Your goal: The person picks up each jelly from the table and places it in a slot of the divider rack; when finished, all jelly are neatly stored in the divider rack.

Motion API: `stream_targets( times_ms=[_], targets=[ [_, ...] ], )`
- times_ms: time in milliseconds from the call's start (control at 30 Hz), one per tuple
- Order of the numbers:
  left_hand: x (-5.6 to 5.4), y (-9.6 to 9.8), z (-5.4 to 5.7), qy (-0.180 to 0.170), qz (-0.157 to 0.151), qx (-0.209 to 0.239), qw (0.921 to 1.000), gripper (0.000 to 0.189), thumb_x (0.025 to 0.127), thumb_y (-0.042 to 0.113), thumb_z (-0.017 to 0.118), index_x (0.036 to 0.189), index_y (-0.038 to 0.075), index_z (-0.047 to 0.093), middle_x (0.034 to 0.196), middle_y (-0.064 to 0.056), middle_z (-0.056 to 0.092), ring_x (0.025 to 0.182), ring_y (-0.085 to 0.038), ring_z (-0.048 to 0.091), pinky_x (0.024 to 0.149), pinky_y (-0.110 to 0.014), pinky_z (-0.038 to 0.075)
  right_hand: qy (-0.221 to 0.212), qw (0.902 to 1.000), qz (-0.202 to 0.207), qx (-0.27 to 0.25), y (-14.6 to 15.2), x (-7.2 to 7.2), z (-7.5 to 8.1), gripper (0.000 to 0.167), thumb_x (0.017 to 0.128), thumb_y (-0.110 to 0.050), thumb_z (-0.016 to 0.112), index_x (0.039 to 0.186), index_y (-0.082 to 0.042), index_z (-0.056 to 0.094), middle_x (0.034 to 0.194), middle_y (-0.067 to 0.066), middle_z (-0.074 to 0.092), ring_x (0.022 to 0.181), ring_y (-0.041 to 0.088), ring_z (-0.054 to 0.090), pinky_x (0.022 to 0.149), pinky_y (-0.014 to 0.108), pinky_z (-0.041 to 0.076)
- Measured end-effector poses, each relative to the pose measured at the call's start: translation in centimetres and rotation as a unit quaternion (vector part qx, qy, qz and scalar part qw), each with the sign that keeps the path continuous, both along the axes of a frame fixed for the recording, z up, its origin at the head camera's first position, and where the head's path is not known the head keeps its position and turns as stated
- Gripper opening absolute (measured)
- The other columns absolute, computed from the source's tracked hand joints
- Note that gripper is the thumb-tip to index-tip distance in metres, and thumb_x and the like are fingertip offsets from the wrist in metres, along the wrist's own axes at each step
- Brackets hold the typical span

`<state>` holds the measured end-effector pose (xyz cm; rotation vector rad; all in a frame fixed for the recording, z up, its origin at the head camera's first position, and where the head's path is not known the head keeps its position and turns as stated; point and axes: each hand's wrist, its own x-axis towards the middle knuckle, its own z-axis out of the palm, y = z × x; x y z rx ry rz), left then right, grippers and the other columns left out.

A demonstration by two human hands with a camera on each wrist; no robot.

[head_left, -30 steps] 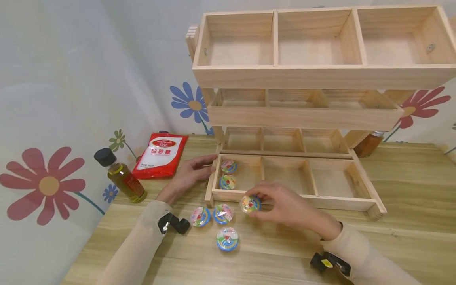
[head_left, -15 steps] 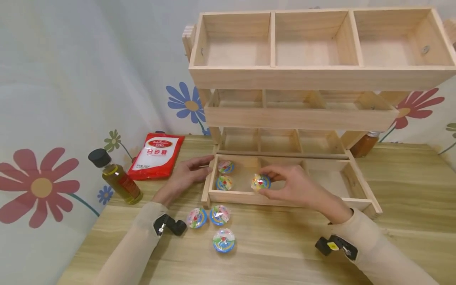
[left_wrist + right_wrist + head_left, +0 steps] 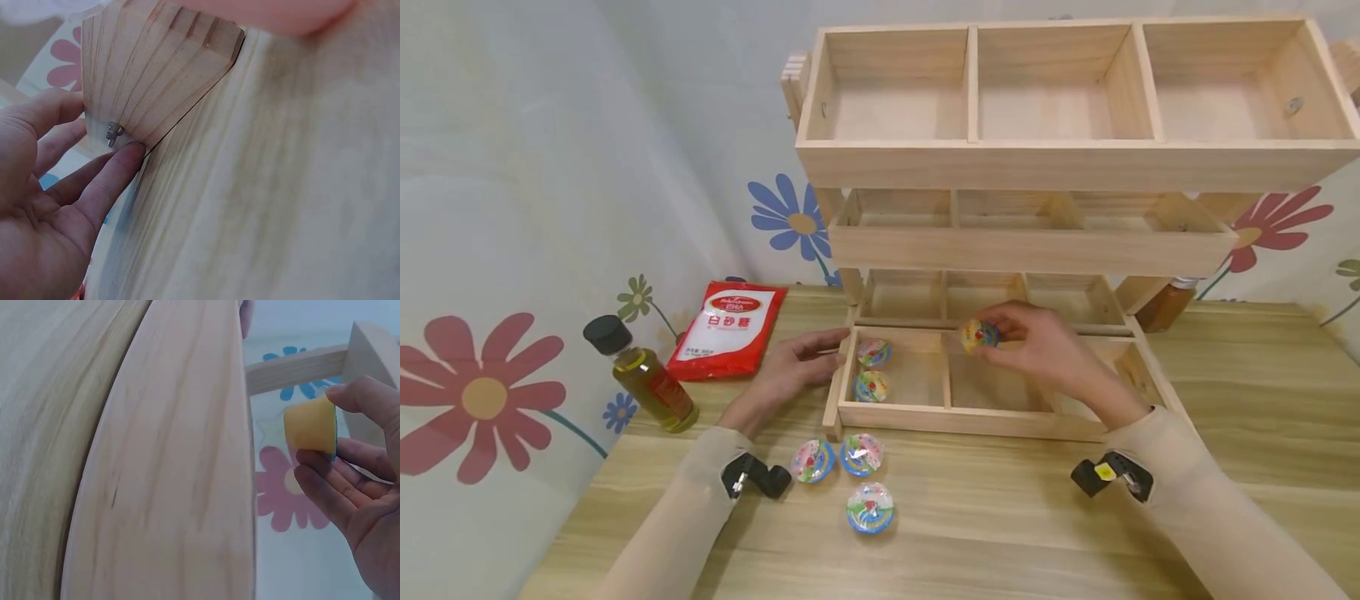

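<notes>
Between the thumb and fingers of my right hand (image 3: 1047,348) is a small jelly cup (image 3: 980,336), held over the middle compartment of the rack's lowest tray. In the right wrist view, the jelly cup (image 3: 310,427) shows a yellow body and tips sideways, above the tray's wooden front. My left hand (image 3: 792,368) touches the left end of the wooden rack (image 3: 1000,423); the left wrist view shows straight fingertips on its side panel (image 3: 159,75), beside a metal bolt. Two jelly cups, one pink (image 3: 874,353) and one yellow (image 3: 871,387), sit in the tray's left compartment.
Three more jelly cups (image 3: 870,507) stand on the table (image 3: 985,525) before the rack. At the left are a red and white sugar bag (image 3: 727,329) and an oil bottle (image 3: 655,387). A brown jar (image 3: 1168,305) stands behind the rack's right side. Upper tiers overhang the lowest tray.
My right hand has carried the jelly cup from in front of the tray, up and rightward past the left compartment, to above the middle one. My left hand stays at the rack's left end.
</notes>
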<state>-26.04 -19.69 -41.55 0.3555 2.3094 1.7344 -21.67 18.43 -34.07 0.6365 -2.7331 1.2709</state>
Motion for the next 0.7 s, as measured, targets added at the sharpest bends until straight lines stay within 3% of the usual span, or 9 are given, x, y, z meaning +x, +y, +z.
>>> stream_targets(
  times_ms=[267, 700],
  targets=[
    [0.0, -0.1, -0.1, 0.002, -0.002, 0.004, 1.0000, 0.053, 0.101, 0.026, 0.075, 0.151, 0.015, 0.062, 0.152, -0.008, 0.059, 0.132, -0.029, 0.059, 0.100, -0.037, 0.058, -0.033, 0.9989, -0.030, 0.017, 0.1, -1.3, -1.1, 0.047, 0.093, -0.024, 0.082, 0.131, 0.000, 0.070, 0.119, 0.017, 0.073, 0.112, 0.036, 0.071, 0.098, 0.051, 0.057],
    [0.2, -0.1, 0.0, 0.009, 0.004, -0.016, 0.9998, 0.052, 0.100, 0.028, 0.076, 0.150, 0.018, 0.064, 0.150, -0.005, 0.061, 0.131, -0.027, 0.060, 0.103, -0.038, 0.056, -0.043, 0.9982, -0.029, 0.032, -0.6, -1.8, -2.6, 0.046, 0.093, -0.026, 0.084, 0.130, -0.002, 0.071, 0.113, 0.012, 0.074, 0.107, 0.030, 0.071, 0.095, 0.048, 0.058]
  ],
)
